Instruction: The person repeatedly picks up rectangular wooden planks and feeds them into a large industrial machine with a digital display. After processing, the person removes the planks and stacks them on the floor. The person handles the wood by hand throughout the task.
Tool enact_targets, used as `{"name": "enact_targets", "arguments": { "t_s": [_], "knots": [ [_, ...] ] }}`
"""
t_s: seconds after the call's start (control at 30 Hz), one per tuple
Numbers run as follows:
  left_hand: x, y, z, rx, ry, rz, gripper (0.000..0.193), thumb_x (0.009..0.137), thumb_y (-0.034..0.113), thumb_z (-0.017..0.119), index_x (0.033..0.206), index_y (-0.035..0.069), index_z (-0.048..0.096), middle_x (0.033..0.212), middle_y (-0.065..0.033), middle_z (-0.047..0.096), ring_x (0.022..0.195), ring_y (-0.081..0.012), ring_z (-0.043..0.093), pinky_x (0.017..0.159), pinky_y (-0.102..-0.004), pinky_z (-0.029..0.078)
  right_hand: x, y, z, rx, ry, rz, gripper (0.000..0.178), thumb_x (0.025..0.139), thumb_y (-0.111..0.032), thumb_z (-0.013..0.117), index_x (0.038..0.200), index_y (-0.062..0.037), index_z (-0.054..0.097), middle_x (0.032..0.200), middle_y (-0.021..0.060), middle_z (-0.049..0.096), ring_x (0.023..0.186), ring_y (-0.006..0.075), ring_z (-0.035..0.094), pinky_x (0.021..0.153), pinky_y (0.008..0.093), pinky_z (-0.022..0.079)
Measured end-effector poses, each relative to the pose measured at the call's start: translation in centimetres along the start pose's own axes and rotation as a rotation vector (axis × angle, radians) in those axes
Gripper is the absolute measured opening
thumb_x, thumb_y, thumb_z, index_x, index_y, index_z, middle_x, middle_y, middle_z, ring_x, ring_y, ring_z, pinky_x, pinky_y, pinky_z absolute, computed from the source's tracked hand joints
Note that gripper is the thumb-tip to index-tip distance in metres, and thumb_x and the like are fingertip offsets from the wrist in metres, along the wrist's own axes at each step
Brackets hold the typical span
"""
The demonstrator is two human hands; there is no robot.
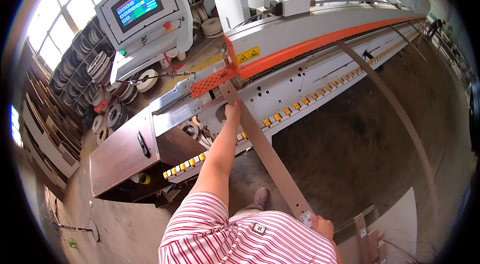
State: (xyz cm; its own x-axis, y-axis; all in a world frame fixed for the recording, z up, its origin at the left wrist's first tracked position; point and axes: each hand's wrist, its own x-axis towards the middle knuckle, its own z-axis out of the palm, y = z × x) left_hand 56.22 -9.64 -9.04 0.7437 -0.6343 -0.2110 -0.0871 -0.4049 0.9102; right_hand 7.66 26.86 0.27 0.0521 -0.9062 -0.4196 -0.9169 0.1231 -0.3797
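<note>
A long, narrow brown board [271, 156] slants from my body up to the infeed of an edge banding machine [280, 44]. My left hand [233, 111] grips the board's left edge near its far end, arm stretched forward. At the near end, beside a white label [306, 218], my right hand [322, 227] holds the board, its fingers closed around the edge. The far end lies beside a perforated orange guard [212, 83], partly under the machine's front. Small holes show near both ends of the board.
A control panel with a lit screen [138, 6] stands at the far left. Yellow rollers [297, 106] line the machine's side rail. Another long brown strip [387, 95] extends out from the machine on the right. A brown cabinet [125, 156] and edge-band rolls [118, 115] are at left.
</note>
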Motion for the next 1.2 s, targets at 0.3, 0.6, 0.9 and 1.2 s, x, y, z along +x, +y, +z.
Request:
{"name": "enact_targets", "arguments": {
  "t_s": [0.3, 0.6, 0.9, 1.2],
  "knots": [
    [2.0, 1.2, 0.2, 0.216, 0.039, 0.066, 0.083, 0.087, 0.069, 0.052, 0.107, -0.011, 0.065, 0.108, -0.0318, 0.064, 0.11, -0.0444, 0.059, 0.093, -0.0459, 0.046, 1.9, -2.3, -0.1, -0.037, -0.019, 0.003, 0.059, 0.1, -0.053, 0.035, 0.086, -0.0041, 0.065, 0.077, 0.026, 0.067, 0.076, 0.0479, 0.065, 0.068, 0.0555, 0.051],
    [-0.3, 3.5, -0.1, 0.231, 0.064, 0.102, 0.078, 0.091, 0.064, 0.05, 0.106, -0.011, 0.065, 0.109, -0.0327, 0.063, 0.11, -0.0452, 0.058, 0.094, -0.0463, 0.044, 2.6, -1.5, -0.1, -0.015, -0.068, 0.002, 0.061, 0.1, -0.053, 0.036, 0.083, -0.0034, 0.065, 0.074, 0.0265, 0.066, 0.073, 0.0478, 0.065, 0.066, 0.0563, 0.05],
    [-0.9, 5.3, 3.6, 0.221, 0.102, 0.093, 0.074, 0.092, 0.062, 0.051, 0.108, -0.009, 0.064, 0.112, -0.0326, 0.062, 0.111, -0.045, 0.057, 0.095, -0.0463, 0.044, 4.8, 0.6, -1.8, 0.023, -0.011, -0.018, 0.061, 0.101, -0.049, 0.036, 0.081, -0.0008, 0.068, 0.075, 0.0285, 0.065, 0.074, 0.0499, 0.063, 0.068, 0.0575, 0.049],
    [4.2, 2.9, 12.5, 0.906, -0.082, 0.632, 0.04, 0.092, 0.03, 0.047, 0.113, -0.002, 0.06, 0.106, -0.0229, 0.064, 0.096, -0.0352, 0.064, 0.079, -0.0473, 0.051, 8.5, 1.7, -7.7, 0.006, 0.104, 0.025, 0.058, 0.102, -0.044, 0.035, 0.089, -0.0015, 0.072, 0.082, 0.0267, 0.067, 0.08, 0.0449, 0.065, 0.074, 0.0531, 0.051]
  ]
}}
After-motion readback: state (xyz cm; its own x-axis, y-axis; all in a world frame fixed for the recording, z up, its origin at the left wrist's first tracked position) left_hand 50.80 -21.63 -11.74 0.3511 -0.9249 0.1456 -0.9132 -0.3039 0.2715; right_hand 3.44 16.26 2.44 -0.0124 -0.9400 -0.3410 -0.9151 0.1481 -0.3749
